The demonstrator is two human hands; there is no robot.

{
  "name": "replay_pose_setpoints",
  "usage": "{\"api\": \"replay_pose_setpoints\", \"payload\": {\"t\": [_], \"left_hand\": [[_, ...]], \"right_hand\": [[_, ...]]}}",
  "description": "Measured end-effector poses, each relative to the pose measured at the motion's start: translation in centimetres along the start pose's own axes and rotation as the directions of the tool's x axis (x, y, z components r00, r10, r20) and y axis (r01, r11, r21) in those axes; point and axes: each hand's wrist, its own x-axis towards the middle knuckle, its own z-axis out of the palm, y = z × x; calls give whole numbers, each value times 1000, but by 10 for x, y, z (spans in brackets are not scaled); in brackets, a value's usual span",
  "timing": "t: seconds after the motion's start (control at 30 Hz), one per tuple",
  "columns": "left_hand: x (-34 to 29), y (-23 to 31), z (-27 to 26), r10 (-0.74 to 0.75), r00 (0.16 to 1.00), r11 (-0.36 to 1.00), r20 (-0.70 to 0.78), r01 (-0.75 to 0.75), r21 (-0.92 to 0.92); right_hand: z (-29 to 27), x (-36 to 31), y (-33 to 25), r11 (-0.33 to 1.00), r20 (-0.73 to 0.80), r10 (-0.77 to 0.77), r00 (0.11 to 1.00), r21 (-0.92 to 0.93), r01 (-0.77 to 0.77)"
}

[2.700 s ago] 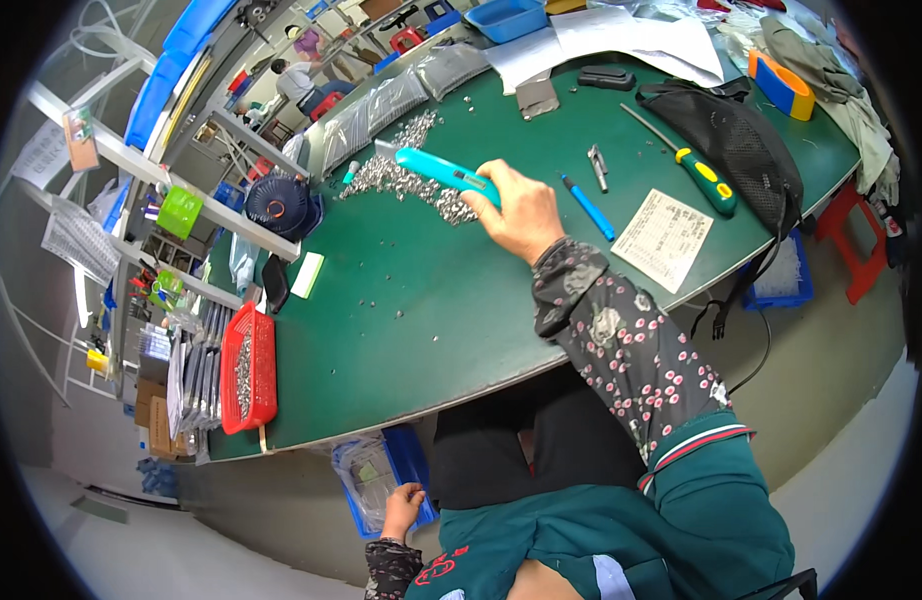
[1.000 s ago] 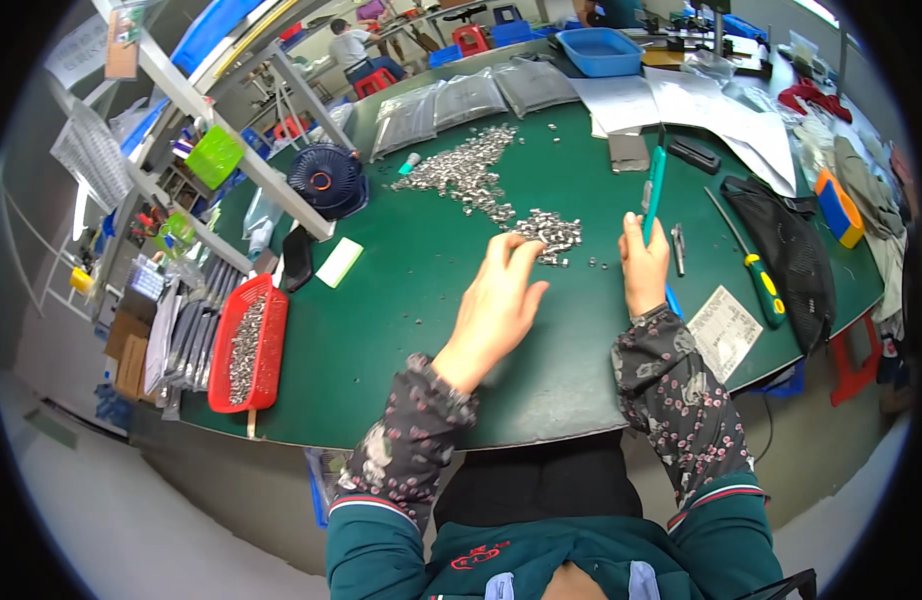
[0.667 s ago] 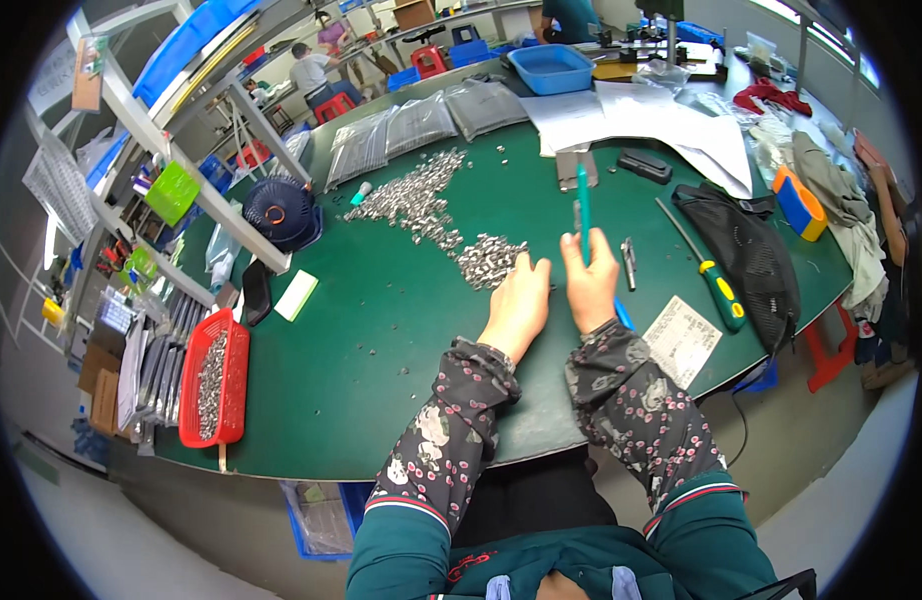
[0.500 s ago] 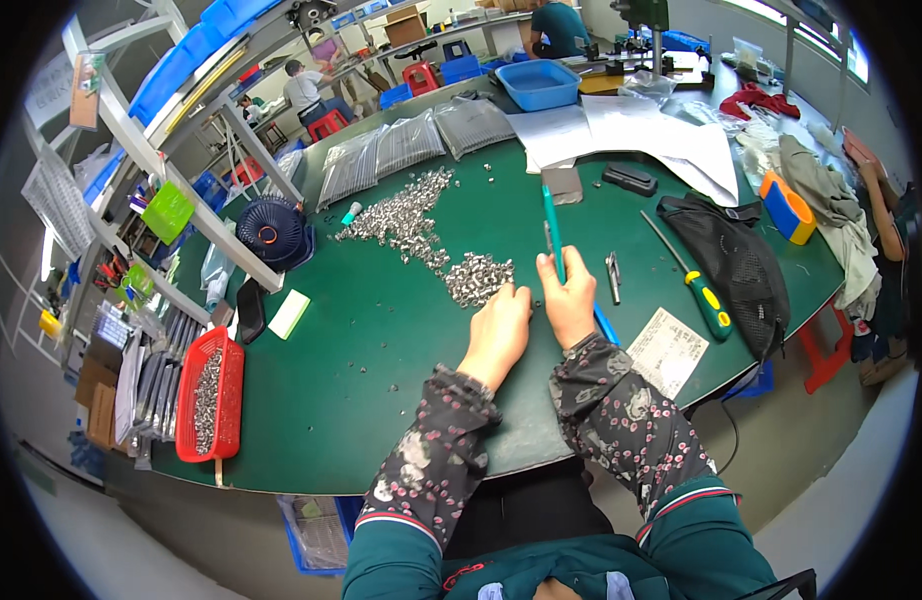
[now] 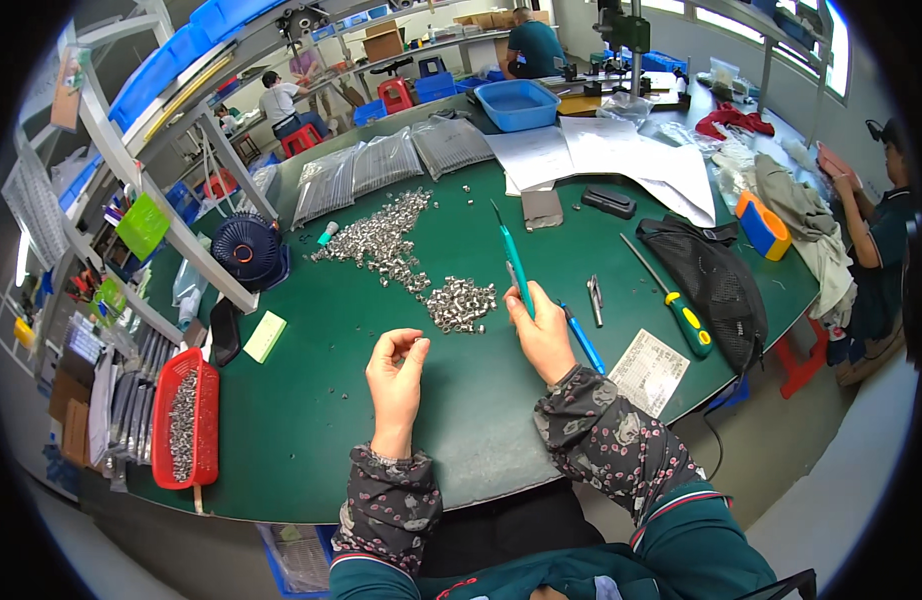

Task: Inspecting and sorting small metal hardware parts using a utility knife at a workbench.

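Observation:
My right hand (image 5: 544, 338) is closed around a slim teal tool (image 5: 514, 252) with a thin dark point, held tip up and away from me. To its left, my left hand (image 5: 394, 385) is raised over the table with thumb and forefinger pinched together. A tiny pale or metallic bit seems to show at those fingertips; it is too small to make out surely. Just beyond the hands lies a small heap of shiny metal pieces (image 5: 459, 304). A larger spread of the same pieces (image 5: 376, 240) runs behind it to the left.
A red basket (image 5: 213, 420) of metal pieces stands at the left edge, near a fan (image 5: 246, 250). To the right lie a blue pen (image 5: 583, 342), a screwdriver (image 5: 691, 325), a printed paper (image 5: 649, 372) and a black mesh bag (image 5: 716, 285). Filled bags (image 5: 386, 165) line the back.
My left hand has drawn back from the small heap, toward me and to the left, fingers pinched. The right hand has shifted slightly left and nearer, still gripping the teal tool. The view has turned slightly.

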Motion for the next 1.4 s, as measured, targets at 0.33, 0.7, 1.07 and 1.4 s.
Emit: {"api": "replay_pose_setpoints", "payload": {"t": [0.33, 0.7, 1.07, 1.4], "left_hand": [[-13, 6, 5, 94, 995, 982, -34, -98, -165], [-28, 10, 17, 70, 997, 975, 33, -62, -214], [-15, 7, 9, -142, 990, 909, 21, 139, -393], [10, -8, -18, -394, 918, 696, -47, 265, -668]], "right_hand": [[-10, 93, -28, 865, -103, 43, 994, -494, -88], [8, 145, 52, 258, 230, -44, 972, -937, 233], [2, 145, 50, 261, 176, 131, 976, -956, 137], [24, 31, -29, 930, 522, 31, 852, -327, 167]]}}
